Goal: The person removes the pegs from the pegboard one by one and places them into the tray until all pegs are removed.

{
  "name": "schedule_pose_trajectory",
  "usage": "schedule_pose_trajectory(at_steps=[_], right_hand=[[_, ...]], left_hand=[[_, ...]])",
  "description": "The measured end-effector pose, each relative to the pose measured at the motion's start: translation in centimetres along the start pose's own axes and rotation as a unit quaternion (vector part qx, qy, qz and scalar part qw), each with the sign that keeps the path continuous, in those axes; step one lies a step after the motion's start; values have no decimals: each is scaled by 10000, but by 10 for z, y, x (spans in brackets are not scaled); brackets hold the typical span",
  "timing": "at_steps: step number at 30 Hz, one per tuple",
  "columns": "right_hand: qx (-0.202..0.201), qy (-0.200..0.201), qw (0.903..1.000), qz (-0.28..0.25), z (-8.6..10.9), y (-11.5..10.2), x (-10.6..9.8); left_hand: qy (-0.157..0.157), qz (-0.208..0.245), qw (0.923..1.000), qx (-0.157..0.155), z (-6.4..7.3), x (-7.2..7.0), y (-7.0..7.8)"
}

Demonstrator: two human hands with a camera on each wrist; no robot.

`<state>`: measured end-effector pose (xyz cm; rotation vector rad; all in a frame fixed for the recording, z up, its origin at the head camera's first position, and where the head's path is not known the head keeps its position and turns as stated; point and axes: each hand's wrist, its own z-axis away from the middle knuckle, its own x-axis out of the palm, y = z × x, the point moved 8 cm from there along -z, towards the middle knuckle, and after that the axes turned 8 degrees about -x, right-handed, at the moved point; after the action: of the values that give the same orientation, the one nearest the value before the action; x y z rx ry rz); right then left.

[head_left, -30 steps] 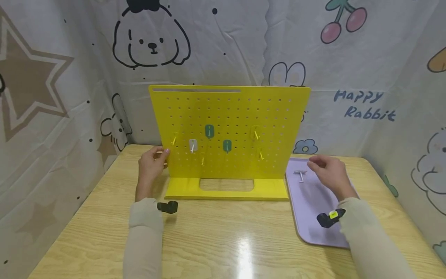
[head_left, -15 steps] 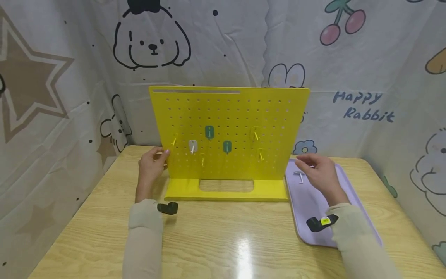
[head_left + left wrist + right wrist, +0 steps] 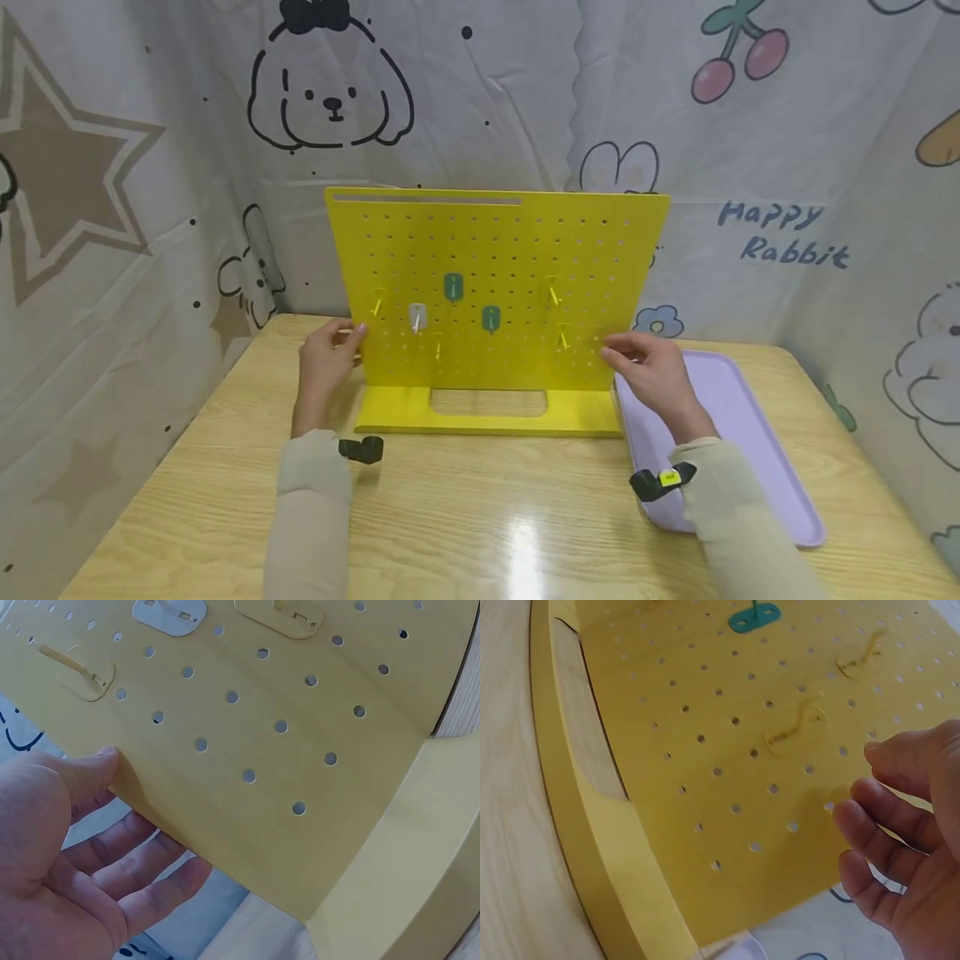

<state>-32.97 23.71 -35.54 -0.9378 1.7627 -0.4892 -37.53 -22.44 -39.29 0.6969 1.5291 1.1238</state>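
Head view, pegboard: The yellow pegboard point(image 3: 502, 358) is being held up by its base on the counter point(image 3: 450, 517); hours here are being read from its centre.
Head view, hooks: The white hook point(image 3: 417, 317) is being carried towards 9 o'clock, with the outer yellow hook point(image 3: 377, 302) being borne beyond it; the upper green hook point(image 3: 453, 287) is being carried at 10, the lower green hook point(image 3: 491, 318) close to the centre. Further yellow hooks are being borne at 8, between 2 and 3, and at 4.
Head view, left hand: The pegboard's edge is being pinched between 8 and 9 o'clock by the left hand point(image 3: 327, 354).
Head view, right hand: The right hand point(image 3: 654, 379) is being held at 4 o'clock, loosely bent, its fingertips being seen across the pegboard's edge; the lilac tray point(image 3: 738, 433) is being partly covered by hand and sleeve.
Left wrist view, grip: At 8 o'clock, the edge is being held between thumb in front and fingers behind, the hand being closed only that far.
Right wrist view, fingers: At 4 o'clock, the fingers are being kept parted and slightly bent, nothing being grasped; whether the pegboard is being touched cannot be told.
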Motion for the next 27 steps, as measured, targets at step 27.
schedule_pose_trajectory(at_steps=[27], right_hand=[[-249, -282, 9985, -386, -13, -18, 44]], left_hand=[[20, 87, 9999, -86, -2, 0, -3]])
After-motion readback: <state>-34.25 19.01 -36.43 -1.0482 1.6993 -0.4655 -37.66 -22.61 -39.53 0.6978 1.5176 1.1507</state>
